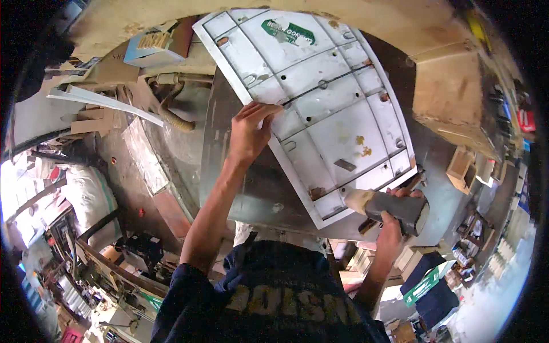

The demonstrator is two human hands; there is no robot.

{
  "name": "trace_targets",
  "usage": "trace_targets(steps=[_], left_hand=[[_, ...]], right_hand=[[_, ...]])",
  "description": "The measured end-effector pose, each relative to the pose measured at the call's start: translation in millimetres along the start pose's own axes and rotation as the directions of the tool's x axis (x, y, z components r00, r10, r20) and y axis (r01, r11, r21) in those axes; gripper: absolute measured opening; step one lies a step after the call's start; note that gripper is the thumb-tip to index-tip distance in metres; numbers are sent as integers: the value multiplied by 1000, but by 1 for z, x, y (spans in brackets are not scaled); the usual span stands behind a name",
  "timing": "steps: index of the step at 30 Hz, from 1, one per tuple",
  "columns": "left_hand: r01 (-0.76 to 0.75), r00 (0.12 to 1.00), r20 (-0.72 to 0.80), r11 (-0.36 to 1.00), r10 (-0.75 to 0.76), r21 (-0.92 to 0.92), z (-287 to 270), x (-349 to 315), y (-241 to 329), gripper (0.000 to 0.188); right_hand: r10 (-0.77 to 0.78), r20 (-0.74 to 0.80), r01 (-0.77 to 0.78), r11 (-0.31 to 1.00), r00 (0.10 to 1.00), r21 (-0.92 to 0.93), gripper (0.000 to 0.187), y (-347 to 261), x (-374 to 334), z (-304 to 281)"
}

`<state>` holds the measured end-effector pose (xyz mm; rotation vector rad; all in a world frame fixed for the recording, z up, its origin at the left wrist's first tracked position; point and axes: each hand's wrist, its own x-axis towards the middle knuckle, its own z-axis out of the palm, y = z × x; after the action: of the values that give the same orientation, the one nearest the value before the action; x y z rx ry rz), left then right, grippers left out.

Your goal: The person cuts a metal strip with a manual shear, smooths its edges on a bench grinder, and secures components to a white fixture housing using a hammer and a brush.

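Observation:
A large white panel (337,137) with dark grid lines, several small holes and a green printed patch lies at a slant on the dark worktable (251,194). My left hand (251,128) is closed on its left edge, fingers curled over the top. At the panel's near right corner, my right hand (393,220) grips a dark, bottle-like thing (400,210) with a pale tapered end pointing left; its exact kind is unclear. A brown stick-like piece (369,226) shows beneath it. A small dark flat piece (344,164) rests on the panel, near yellowish smears.
Behind the panel runs a wooden ledge (366,10). Wooden boxes (449,91) stand at the right, with a small open box (461,168) nearer. A ribbed hose (171,108) and a white strip (108,103) lie at the left, above a white sack (88,197).

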<state>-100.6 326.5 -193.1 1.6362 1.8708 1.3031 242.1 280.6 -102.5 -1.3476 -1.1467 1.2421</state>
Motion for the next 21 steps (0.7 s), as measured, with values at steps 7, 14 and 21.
trace_targets(steps=[7,14,21], left_hand=[[-165,986,11,975,166,151,5,-3,-9,33],[-111,994,8,980,111,165,4,3,-2,25],[-139,990,28,980,137,144,4,7,-4,23]], right_hand=[[-7,-63,5,999,998,-37,72,-22,-3,31],[-210,-2,207,964,978,169,68,-16,6,14],[61,-462,-41,998,885,52,54,-34,-10,0]])
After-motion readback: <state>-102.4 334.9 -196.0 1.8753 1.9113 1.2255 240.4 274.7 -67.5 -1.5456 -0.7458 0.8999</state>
